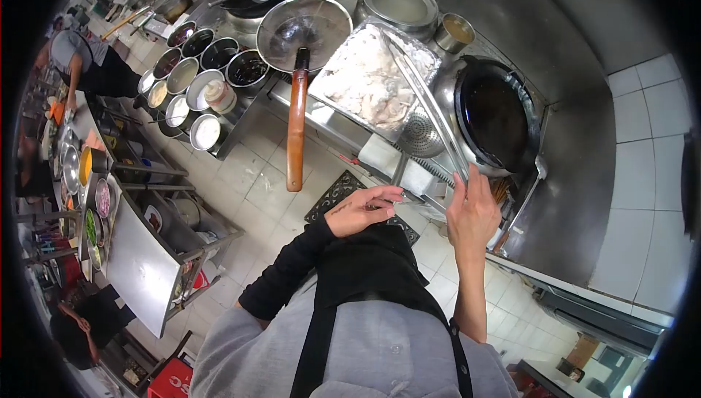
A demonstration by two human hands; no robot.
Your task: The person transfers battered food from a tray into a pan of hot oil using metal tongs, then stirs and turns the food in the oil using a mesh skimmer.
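Observation:
My right hand (475,208) is closed around the handle end of long metal tongs (432,109). The tongs reach up over a tray (321,90) of pale, white-coated food pieces (369,80), their tips at its far side. In front of my apron, my left hand (361,210) is held out with its fingers apart and nothing visible in them. A perforated skimmer (419,135) lies beside the tray, under the tongs. To the right sits a wok of dark liquid (496,117).
A pan (303,25) with a wooden handle (296,131) juts out over the floor at left. Several sauce containers (206,132) stand beyond it. A lidded pot (400,5) and a small metal cup (455,32) are behind the tray. Another person (77,58) stands at far left.

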